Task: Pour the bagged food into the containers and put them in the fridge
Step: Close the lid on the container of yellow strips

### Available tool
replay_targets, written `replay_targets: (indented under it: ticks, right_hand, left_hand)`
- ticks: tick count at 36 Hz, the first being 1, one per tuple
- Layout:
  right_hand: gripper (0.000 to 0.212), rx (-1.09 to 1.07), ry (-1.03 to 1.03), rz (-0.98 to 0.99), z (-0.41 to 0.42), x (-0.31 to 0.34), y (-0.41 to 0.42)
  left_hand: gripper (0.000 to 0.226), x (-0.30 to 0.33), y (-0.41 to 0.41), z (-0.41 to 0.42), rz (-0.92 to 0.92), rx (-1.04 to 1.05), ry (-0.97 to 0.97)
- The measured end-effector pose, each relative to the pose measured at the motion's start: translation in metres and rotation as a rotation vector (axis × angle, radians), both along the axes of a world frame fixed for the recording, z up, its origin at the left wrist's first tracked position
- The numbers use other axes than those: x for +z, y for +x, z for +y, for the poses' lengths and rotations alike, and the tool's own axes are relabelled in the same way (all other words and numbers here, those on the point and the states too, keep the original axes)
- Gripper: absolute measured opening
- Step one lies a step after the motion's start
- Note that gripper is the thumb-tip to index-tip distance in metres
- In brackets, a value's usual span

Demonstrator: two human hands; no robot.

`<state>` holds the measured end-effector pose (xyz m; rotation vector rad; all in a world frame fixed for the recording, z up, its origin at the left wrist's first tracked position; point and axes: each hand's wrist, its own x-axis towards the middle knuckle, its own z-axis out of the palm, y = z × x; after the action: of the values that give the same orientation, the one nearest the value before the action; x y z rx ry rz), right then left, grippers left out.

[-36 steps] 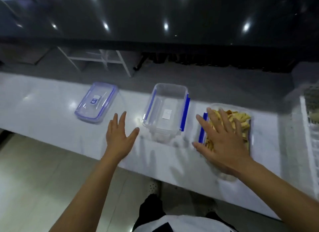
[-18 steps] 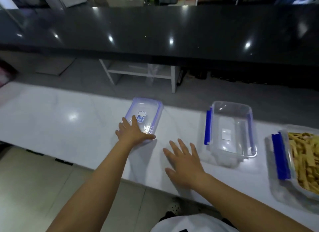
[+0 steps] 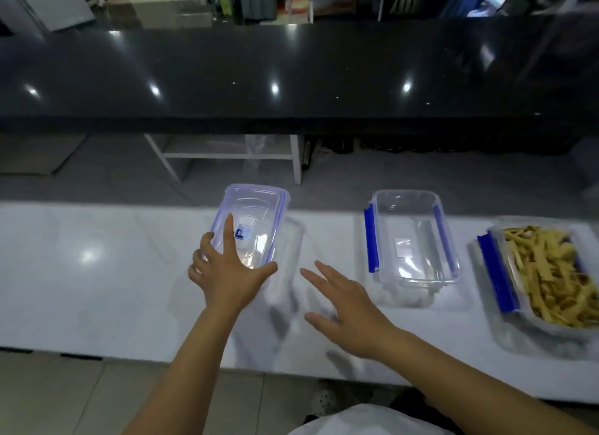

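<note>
Lid [image 3: 251,225], centre-left, tilts up in my left hand [image 3: 227,279]'s grip; right hand [image 3: 348,308] spread empty, next capping the filled container [image 3: 547,272].

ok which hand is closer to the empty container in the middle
Right. The right hand hovers open just left of the empty container, not touching it. The left hand is farther left, holding the lid.

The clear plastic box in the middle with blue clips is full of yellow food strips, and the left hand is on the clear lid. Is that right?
Not quite. In the head view the clear plastic box in the middle with blue clips is empty. The yellow food strips are in the clear plastic box on the far right. The left hand is indeed on the clear plastic lid.
</note>
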<state>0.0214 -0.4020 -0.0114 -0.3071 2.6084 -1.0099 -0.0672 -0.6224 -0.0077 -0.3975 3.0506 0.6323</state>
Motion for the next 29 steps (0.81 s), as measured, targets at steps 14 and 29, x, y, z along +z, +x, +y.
replay_targets:
  ticks: [14,29]
  right_hand:
    - [0.050,-1.019,-1.075,0.058,0.153,0.097,0.064]
    - [0.059,-1.077,-0.532,0.076,0.327,0.056,0.118]
  left_hand:
    - [0.113,0.060,0.101,0.209,0.080,-0.564,0.353]
    - [0.060,0.039,0.122,0.333,-0.421,-0.509,0.854]
